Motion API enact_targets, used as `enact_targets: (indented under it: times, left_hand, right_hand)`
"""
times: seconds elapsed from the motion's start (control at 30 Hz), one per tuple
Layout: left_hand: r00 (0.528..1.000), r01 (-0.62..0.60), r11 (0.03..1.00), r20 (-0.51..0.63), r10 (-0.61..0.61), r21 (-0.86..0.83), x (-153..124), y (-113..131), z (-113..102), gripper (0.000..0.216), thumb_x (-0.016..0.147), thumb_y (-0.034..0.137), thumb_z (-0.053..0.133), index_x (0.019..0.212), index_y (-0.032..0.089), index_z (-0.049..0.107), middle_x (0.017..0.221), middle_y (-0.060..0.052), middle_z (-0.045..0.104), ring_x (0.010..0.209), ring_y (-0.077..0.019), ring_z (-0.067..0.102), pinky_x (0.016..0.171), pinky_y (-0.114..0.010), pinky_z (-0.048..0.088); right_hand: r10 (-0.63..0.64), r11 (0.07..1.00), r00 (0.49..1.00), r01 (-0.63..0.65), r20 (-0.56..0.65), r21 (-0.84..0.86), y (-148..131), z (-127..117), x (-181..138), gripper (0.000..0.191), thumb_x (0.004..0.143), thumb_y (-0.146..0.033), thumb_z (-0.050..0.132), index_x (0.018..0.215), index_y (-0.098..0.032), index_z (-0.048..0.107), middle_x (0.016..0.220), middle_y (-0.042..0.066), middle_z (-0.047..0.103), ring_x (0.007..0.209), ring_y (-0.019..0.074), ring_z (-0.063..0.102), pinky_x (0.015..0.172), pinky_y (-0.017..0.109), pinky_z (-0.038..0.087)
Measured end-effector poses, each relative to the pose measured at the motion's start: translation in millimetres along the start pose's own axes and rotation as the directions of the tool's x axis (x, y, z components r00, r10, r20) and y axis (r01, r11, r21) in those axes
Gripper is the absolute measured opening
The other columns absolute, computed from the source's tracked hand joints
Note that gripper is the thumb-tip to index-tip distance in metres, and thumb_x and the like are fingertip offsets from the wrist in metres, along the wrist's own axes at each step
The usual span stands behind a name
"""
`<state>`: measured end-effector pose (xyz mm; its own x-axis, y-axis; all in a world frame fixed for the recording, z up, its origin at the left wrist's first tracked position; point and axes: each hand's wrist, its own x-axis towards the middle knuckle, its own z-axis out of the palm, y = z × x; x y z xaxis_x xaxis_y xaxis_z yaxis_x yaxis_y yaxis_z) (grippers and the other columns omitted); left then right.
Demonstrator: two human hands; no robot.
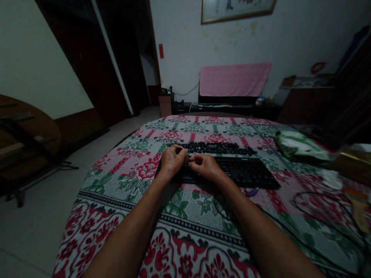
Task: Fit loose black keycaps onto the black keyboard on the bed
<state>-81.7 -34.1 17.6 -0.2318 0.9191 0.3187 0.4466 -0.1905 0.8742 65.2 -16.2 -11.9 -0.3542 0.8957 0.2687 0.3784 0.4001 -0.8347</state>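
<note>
Pale walls are seen around a dim room in the head view, where a framed picture (237, 8) is hung above a pink cloth (234, 80) draped over a dark, flat object. Across the round table, a red, green and white floral tablecloth (135, 156) is spread. On it, a black computer keyboard (255, 172) is laid crosswise in front of the person, and its left part is partly covered by the hands. Just behind it, loose black keycaps (214, 147) are lined up in a long band.

The left hand (173, 159) is held over the keyboard's left part with its fingers curled. Close beside it, the right hand (204, 166) is bent, thumb and forefinger brought together; whether anything is gripped by either hand cannot be told. Near the keyboard's front edge, a purple plug (252, 192) is seen. Farther right, a green-and-white plastic bag (303, 146), a crumpled white tissue (332, 179) and a flat brush (359, 212) are placed.
</note>
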Motion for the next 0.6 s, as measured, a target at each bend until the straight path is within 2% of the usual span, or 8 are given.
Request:
enact_targets:
  times: [0.17,0.37,0.47,0.6]
  left_hand:
    - [1.0,-0.006,0.993,-0.007,0.005,-0.12,-2.0,1.8,4.4,0.024,0.071,0.04,0.057,0.08,0.018,0.06,0.063,-0.003,0.068,0.06,-0.0158,0.065,0.056,-0.022,0.046]
    - [0.981,0.083,0.993,-0.167,-0.097,-0.089,12.5,-24.5,-8.3,0.027,0.069,0.04,0.058,0.081,0.016,0.062,0.057,-0.002,0.065,0.058,-0.0154,0.063,0.054,-0.021,0.044]
    - [0.976,0.129,0.983,-0.158,-0.149,-0.131,16.9,-31.4,-13.8,0.031,0.069,0.042,0.058,0.084,0.015,0.062,0.061,-0.002,0.067,0.056,-0.0146,0.063,0.052,-0.021,0.043]
    - [0.978,0.127,0.979,-0.143,-0.15,-0.161,17.1,-28.0,-13.8,0.031,0.069,0.042,0.058,0.085,0.015,0.061,0.063,-0.003,0.068,0.058,-0.0144,0.064,0.054,-0.02,0.044]
  right_hand:
    - [0.167,0.979,0.985,-0.16,-0.046,0.128,-0.9,-1.6,4.5,0.022,0.062,-0.022,0.058,0.083,-0.015,0.059,0.063,-0.003,0.058,0.052,0.0089,0.051,0.051,0.02,0.04]
    - [0.1,0.995,0.988,-0.103,-0.119,-0.017,2.4,-9.6,4.2,0.022,0.066,-0.026,0.056,0.084,-0.015,0.062,0.066,-0.001,0.062,0.056,0.0103,0.054,0.053,0.021,0.042]
    - [0.099,0.99,0.986,-0.111,-0.136,-0.082,5.5,-12.6,11.6,0.024,0.069,-0.029,0.057,0.087,-0.015,0.065,0.073,0.002,0.067,0.061,0.0122,0.058,0.057,0.022,0.045]
    - [0.011,0.947,0.992,-0.051,-0.126,-0.317,9.6,-14.3,34.7,0.02,0.071,-0.028,0.06,0.087,-0.019,0.067,0.08,0.003,0.07,0.07,0.0148,0.063,0.066,0.024,0.046]
